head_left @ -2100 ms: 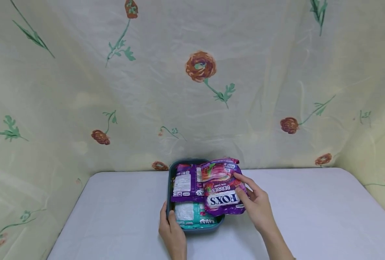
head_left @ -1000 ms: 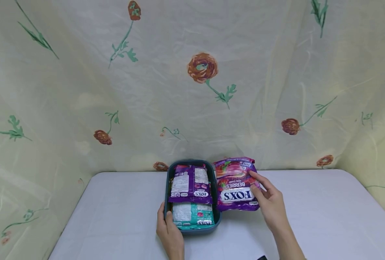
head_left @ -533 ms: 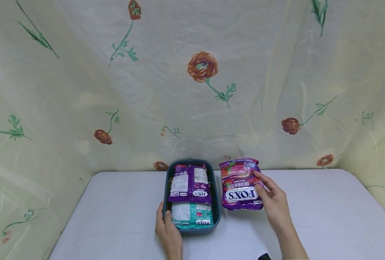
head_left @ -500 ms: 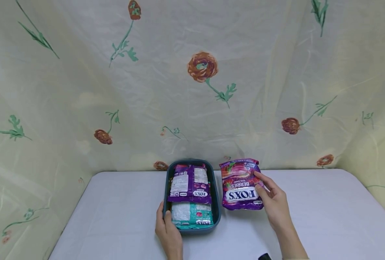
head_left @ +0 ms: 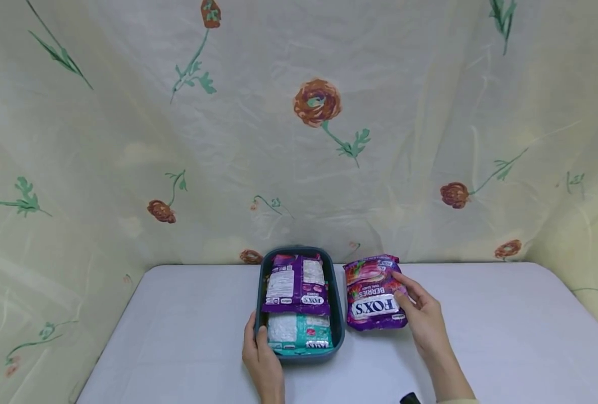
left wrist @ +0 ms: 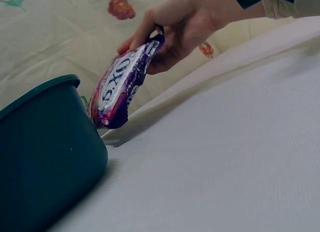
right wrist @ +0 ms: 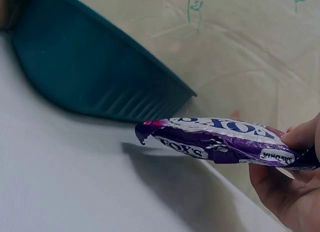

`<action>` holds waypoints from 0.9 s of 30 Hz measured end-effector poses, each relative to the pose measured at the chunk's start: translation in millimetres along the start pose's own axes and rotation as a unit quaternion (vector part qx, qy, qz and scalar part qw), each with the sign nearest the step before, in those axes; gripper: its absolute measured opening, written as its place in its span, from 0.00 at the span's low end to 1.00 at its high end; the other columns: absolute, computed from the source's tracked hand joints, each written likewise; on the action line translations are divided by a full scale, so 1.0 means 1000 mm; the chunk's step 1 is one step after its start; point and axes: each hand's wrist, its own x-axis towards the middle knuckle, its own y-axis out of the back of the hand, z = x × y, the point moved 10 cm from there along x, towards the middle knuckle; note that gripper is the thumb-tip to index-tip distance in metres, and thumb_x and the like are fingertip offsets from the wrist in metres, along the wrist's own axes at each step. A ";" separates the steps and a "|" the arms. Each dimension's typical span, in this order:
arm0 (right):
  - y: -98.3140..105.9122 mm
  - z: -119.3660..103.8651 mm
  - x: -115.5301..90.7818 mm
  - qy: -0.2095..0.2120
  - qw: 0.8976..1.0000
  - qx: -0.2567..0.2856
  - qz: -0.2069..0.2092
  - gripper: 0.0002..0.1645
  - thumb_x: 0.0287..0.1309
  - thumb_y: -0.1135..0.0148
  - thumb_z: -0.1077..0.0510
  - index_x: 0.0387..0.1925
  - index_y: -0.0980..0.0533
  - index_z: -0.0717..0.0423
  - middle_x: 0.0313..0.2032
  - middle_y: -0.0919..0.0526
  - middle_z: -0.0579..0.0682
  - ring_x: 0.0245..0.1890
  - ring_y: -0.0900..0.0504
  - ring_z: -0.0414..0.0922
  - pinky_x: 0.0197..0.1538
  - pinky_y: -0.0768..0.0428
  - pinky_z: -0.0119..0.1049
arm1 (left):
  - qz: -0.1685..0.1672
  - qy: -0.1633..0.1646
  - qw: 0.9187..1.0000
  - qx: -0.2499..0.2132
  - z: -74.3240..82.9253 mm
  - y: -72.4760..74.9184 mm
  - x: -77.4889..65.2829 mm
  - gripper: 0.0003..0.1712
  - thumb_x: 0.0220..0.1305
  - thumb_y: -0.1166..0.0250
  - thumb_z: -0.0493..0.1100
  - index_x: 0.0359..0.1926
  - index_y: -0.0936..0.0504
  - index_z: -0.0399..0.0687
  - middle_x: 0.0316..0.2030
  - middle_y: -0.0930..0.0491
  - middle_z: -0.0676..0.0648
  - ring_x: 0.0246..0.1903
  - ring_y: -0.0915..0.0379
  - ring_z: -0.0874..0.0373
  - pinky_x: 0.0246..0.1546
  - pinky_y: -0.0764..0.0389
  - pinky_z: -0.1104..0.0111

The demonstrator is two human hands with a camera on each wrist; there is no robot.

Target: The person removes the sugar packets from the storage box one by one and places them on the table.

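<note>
My right hand (head_left: 424, 314) pinches the right edge of a purple bag of Fox's Berries candy (head_left: 377, 292), thumb on top and fingers beneath. In the right wrist view the candy bag (right wrist: 220, 142) is tilted over the white table, its shadow below. To its left stands a dark teal plastic tub (head_left: 338, 306). Inside lie a purple candy bag (head_left: 296, 286), label side up, and a green candy bag (head_left: 299, 332) nearer the front. My left hand (head_left: 264, 356) grips the tub's front left side, thumb at the rim. The left wrist view shows the tub's outer wall (left wrist: 45, 152).
The white table (head_left: 187, 331) runs back to a cream curtain (head_left: 379, 140) printed with flowers, which also hangs at both sides. A small black object (head_left: 410, 398) shows at the bottom edge, left of the right forearm.
My right hand has carried the candy bag from over the tub out to the right, then lowered it slightly. My left hand has kept its grip on the tub.
</note>
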 end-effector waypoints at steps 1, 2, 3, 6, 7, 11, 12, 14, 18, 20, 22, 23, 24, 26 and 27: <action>0.000 0.002 0.001 -0.005 1.000 -0.002 0.000 0.27 0.67 0.49 0.59 0.67 0.36 0.51 0.70 0.39 0.57 0.47 0.26 0.23 0.50 0.24 0.17 | -0.002 0.003 1.000 -0.001 0.000 0.000 0.000 0.24 0.71 0.56 0.42 0.66 0.33 0.44 0.65 0.33 0.40 0.69 0.43 0.45 0.68 0.40 0.49; -0.001 0.004 0.002 -0.009 1.000 -0.005 -0.001 0.27 0.67 0.49 0.59 0.67 0.36 0.51 0.70 0.40 0.56 0.49 0.26 0.26 0.50 0.24 0.17 | -0.007 0.005 1.000 -0.004 -0.001 0.000 0.001 0.24 0.71 0.56 0.41 0.66 0.34 0.43 0.65 0.33 0.39 0.69 0.44 0.44 0.68 0.41 0.49; -0.001 0.006 0.002 -0.012 1.000 -0.008 -0.003 0.27 0.67 0.50 0.59 0.67 0.36 0.51 0.70 0.40 0.55 0.52 0.26 0.30 0.50 0.25 0.17 | -0.009 0.008 1.000 -0.007 -0.001 0.000 0.001 0.24 0.71 0.55 0.41 0.66 0.34 0.44 0.66 0.33 0.39 0.69 0.44 0.44 0.69 0.41 0.49; -0.003 0.011 0.004 -0.022 1.000 -0.019 -0.007 0.27 0.67 0.50 0.58 0.67 0.37 0.49 0.71 0.42 0.54 0.61 0.30 0.42 0.51 0.26 0.15 | -0.015 0.013 1.000 -0.021 -0.002 -0.001 0.002 0.24 0.70 0.54 0.40 0.65 0.33 0.43 0.65 0.34 0.39 0.69 0.44 0.44 0.68 0.41 0.49; -0.003 0.012 0.004 -0.024 0.999 -0.021 -0.009 0.27 0.67 0.50 0.58 0.67 0.37 0.49 0.71 0.43 0.54 0.64 0.33 0.46 0.50 0.26 0.15 | -0.017 0.015 0.999 -0.027 -0.002 -0.001 0.003 0.24 0.70 0.54 0.40 0.65 0.33 0.43 0.65 0.33 0.39 0.69 0.44 0.44 0.68 0.40 0.49; -0.004 0.015 0.005 -0.024 0.999 -0.039 -0.015 0.28 0.67 0.50 0.57 0.68 0.38 0.48 0.72 0.44 0.54 0.68 0.38 0.53 0.50 0.29 0.12 | -0.019 0.013 0.999 -0.048 -0.001 0.000 0.005 0.24 0.68 0.53 0.38 0.63 0.31 0.42 0.64 0.32 0.38 0.68 0.43 0.44 0.68 0.40 0.50; -0.004 0.015 0.005 -0.021 0.998 -0.049 -0.017 0.28 0.67 0.50 0.56 0.68 0.38 0.48 0.72 0.44 0.54 0.68 0.38 0.54 0.49 0.30 0.11 | -0.019 0.013 0.998 -0.050 0.000 0.000 0.005 0.24 0.67 0.52 0.38 0.63 0.31 0.42 0.64 0.32 0.38 0.68 0.43 0.44 0.68 0.39 0.50; -0.004 0.016 0.006 -0.008 0.997 -0.077 -0.019 0.28 0.67 0.50 0.56 0.68 0.37 0.47 0.72 0.44 0.56 0.68 0.37 0.56 0.49 0.32 0.10 | -0.019 0.012 0.998 -0.056 0.000 0.000 0.006 0.24 0.67 0.52 0.38 0.63 0.31 0.41 0.64 0.32 0.38 0.68 0.42 0.44 0.68 0.39 0.50; -0.006 0.019 0.007 0.038 0.989 -0.139 -0.018 0.27 0.68 0.51 0.56 0.67 0.36 0.49 0.69 0.39 0.60 0.67 0.36 0.56 0.50 0.37 0.07 | -0.022 0.011 0.998 -0.064 0.000 -0.001 0.007 0.23 0.67 0.52 0.38 0.63 0.30 0.41 0.64 0.32 0.38 0.68 0.42 0.44 0.68 0.39 0.50; -0.006 0.023 0.009 0.062 0.984 -0.169 -0.009 0.26 0.68 0.51 0.57 0.67 0.36 0.49 0.68 0.37 0.61 0.68 0.37 0.55 0.54 0.39 0.08 | -0.024 0.008 0.998 -0.065 0.000 -0.001 0.007 0.23 0.67 0.52 0.37 0.62 0.30 0.41 0.64 0.32 0.38 0.67 0.42 0.44 0.68 0.39 0.51; -0.005 0.026 0.009 0.082 0.978 -0.190 0.000 0.26 0.68 0.52 0.57 0.66 0.35 0.50 0.67 0.35 0.60 0.69 0.39 0.55 0.63 0.38 0.17 | -0.024 0.007 0.998 -0.063 -0.001 -0.001 0.007 0.23 0.66 0.52 0.37 0.62 0.30 0.42 0.64 0.32 0.38 0.67 0.41 0.45 0.68 0.39 0.51; -0.005 0.028 0.009 0.089 0.976 -0.200 0.007 0.26 0.68 0.51 0.57 0.66 0.35 0.49 0.67 0.35 0.60 0.69 0.39 0.56 0.67 0.38 0.24 | -0.024 0.007 0.998 -0.060 -0.001 -0.001 0.007 0.23 0.66 0.52 0.37 0.62 0.30 0.42 0.64 0.32 0.38 0.67 0.41 0.45 0.68 0.39 0.51; -0.004 0.029 0.009 0.096 0.973 -0.211 0.014 0.26 0.68 0.51 0.57 0.66 0.35 0.49 0.67 0.35 0.60 0.69 0.40 0.57 0.70 0.39 0.32 | -0.024 0.007 0.998 -0.058 -0.001 0.000 0.007 0.24 0.66 0.52 0.37 0.62 0.30 0.42 0.64 0.32 0.39 0.67 0.41 0.45 0.68 0.39 0.51; -0.004 0.030 0.008 0.105 0.968 -0.224 0.025 0.26 0.67 0.51 0.58 0.66 0.34 0.48 0.67 0.35 0.61 0.69 0.41 0.59 0.71 0.41 0.49 | -0.024 0.008 0.998 -0.053 -0.001 0.000 0.007 0.23 0.66 0.52 0.37 0.62 0.30 0.43 0.64 0.32 0.39 0.67 0.41 0.45 0.68 0.39 0.51; -0.003 0.030 0.008 0.109 0.967 -0.229 0.030 0.26 0.67 0.51 0.58 0.66 0.34 0.48 0.67 0.35 0.62 0.69 0.41 0.61 0.70 0.42 0.55 | -0.025 0.009 0.998 -0.051 -0.002 0.000 0.006 0.23 0.66 0.52 0.38 0.62 0.30 0.43 0.64 0.32 0.39 0.67 0.41 0.45 0.68 0.39 0.51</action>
